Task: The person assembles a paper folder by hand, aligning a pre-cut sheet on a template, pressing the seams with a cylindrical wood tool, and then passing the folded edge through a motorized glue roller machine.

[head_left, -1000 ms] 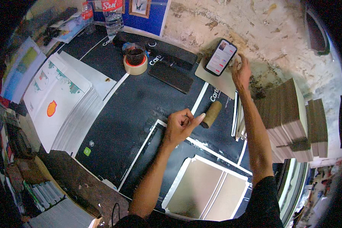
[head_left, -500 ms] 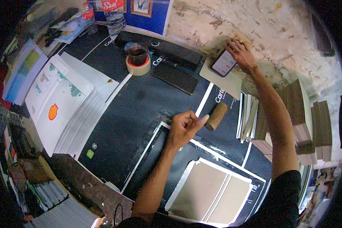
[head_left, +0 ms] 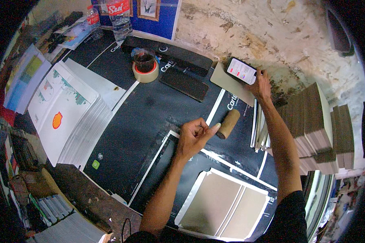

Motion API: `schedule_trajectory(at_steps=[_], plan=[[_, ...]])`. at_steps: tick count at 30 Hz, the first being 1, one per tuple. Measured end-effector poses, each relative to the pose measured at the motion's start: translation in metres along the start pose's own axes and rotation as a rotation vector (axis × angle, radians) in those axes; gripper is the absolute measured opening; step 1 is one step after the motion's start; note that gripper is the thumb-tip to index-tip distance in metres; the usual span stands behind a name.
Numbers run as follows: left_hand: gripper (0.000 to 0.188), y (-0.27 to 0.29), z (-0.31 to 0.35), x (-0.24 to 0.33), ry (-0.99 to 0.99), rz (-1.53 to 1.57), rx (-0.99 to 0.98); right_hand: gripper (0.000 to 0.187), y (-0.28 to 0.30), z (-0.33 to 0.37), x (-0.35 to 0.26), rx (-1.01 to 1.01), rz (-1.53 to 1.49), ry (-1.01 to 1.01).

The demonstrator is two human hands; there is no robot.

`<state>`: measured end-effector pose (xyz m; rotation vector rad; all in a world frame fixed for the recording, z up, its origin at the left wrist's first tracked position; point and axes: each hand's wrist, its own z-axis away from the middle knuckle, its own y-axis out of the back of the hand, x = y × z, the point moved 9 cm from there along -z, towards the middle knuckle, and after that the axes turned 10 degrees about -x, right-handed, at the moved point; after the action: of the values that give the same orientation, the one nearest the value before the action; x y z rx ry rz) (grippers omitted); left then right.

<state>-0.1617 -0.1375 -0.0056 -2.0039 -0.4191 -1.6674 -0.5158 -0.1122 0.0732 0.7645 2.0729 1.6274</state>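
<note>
At the back right, my right hand (head_left: 260, 86) grips the lower end of a smartphone (head_left: 241, 71) with a lit screen. The phone is tilted over a small beige board (head_left: 227, 83) by the wall. My left hand (head_left: 194, 139) rests mid-table, fingers loosely curled, thumb pointing right, and nothing shows in it. Just beyond the thumb tip lies a brown cylinder (head_left: 228, 124). Nearer me is a cover piece of grey-brown board panels (head_left: 211, 198) with white turned-in edges. A second dark phone (head_left: 184, 84) lies flat behind my left hand.
A tall stack of white printed sheets (head_left: 65, 109) stands at left. A cup of dark drink (head_left: 144, 62) sits in a tape roll (head_left: 146, 76). Water bottles (head_left: 121, 24) stand at the back. Stacks of cut board (head_left: 308, 121) line the right side.
My right hand has moved down and now grips the phone by its end instead of reaching over the screen. The phone has turned and shifted up. My left hand stays nearly still.
</note>
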Motion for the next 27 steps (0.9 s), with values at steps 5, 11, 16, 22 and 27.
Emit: schedule_trajectory(at_steps=[5, 11, 16, 22, 27], plan=[[0.034, -0.002, 0.001, 0.002, -0.006, -0.028, -0.002, 0.099, -0.006, -0.005, 0.001, 0.048, -0.095, 0.063], [0.037, -0.001, -0.002, 0.002, -0.06, -0.001, 0.043, 0.103, 0.004, -0.004, 0.004, 0.025, -0.263, 0.063], [0.036, -0.002, 0.0, 0.001, -0.009, 0.047, 0.0, 0.107, 0.0, 0.008, 0.01, 0.008, -0.406, 0.023], [0.036, -0.003, -0.001, 0.005, -0.028, -0.045, 0.02, 0.107, -0.014, 0.015, 0.027, 0.177, -0.45, 0.017], [0.036, 0.0, 0.001, 0.004, -0.015, -0.056, 0.026, 0.106, -0.016, 0.016, 0.02, 0.225, -0.503, 0.023]])
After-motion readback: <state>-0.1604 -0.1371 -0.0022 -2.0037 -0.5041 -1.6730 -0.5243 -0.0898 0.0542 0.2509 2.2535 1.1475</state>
